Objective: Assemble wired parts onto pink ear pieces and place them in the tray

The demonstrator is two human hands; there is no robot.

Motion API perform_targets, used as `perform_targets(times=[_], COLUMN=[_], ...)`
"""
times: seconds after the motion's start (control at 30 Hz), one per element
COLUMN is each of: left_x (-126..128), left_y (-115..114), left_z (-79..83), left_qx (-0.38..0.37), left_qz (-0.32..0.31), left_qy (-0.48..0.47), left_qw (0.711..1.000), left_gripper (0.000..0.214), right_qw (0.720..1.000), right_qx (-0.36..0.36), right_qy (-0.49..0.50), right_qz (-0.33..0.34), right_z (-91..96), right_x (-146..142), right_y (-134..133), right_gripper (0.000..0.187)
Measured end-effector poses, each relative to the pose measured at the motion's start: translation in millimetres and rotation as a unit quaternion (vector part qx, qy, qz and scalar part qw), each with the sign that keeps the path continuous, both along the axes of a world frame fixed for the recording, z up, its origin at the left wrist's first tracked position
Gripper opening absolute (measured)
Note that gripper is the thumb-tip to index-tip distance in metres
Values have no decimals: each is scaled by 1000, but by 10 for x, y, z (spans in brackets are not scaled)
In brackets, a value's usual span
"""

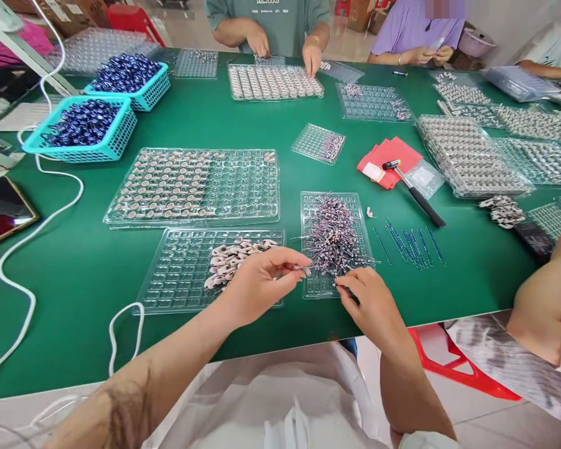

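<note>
My left hand [262, 280] hovers over the near edge of the table, fingers pinched on a small white piece. My right hand [371, 302] pinches a thin wire part at the near edge of a clear tray [311, 287] holding a heap of pink-and-blue wired parts [334, 234]. Left of it, another clear tray [177, 274] carries a pile of small white pieces [231, 257]. Beyond lies a larger clear tray [252, 187] partly filled with seated white pieces.
On the green table [93, 274] lie several blue wires [409, 240], a small hammer [414, 190] on red paper, two teal baskets [81, 134] of blue parts, a white cable [32, 231] and a phone [2, 209]. Other people work at the far side and right.
</note>
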State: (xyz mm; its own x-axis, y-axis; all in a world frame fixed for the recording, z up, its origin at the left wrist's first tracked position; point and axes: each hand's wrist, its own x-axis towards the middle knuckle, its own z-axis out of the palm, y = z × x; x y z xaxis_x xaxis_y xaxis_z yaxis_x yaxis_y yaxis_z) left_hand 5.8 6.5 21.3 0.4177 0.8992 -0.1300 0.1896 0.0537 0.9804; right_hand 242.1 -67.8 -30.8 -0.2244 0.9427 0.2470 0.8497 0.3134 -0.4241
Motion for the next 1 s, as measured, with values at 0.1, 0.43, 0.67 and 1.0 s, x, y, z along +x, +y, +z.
perform_targets(times=[0.1, 0.43, 0.67, 1.0], left_x=[25, 3, 10, -1], left_y=[-8, -21, -86, -121], left_z=[-133, -354, -325, -238], left_qx=[-51, -85, -77, -88], left_qz=[3, -28, -53, -67], left_qy=[-5, -51, -64, -59], left_qw=[999, 995, 994, 992], left_gripper=[17, 18, 18, 23], right_qw=[994, 982, 952, 761], right_qx=[-13, -21, -101, -109], right_qy=[-93, -139, 285, 628], right_qz=[53, 124, -56, -121], right_z=[67, 143, 122, 12], right_x=[-60, -60, -129, -528], right_y=[104, 296, 207, 80], right_gripper=[17, 15, 8, 17])
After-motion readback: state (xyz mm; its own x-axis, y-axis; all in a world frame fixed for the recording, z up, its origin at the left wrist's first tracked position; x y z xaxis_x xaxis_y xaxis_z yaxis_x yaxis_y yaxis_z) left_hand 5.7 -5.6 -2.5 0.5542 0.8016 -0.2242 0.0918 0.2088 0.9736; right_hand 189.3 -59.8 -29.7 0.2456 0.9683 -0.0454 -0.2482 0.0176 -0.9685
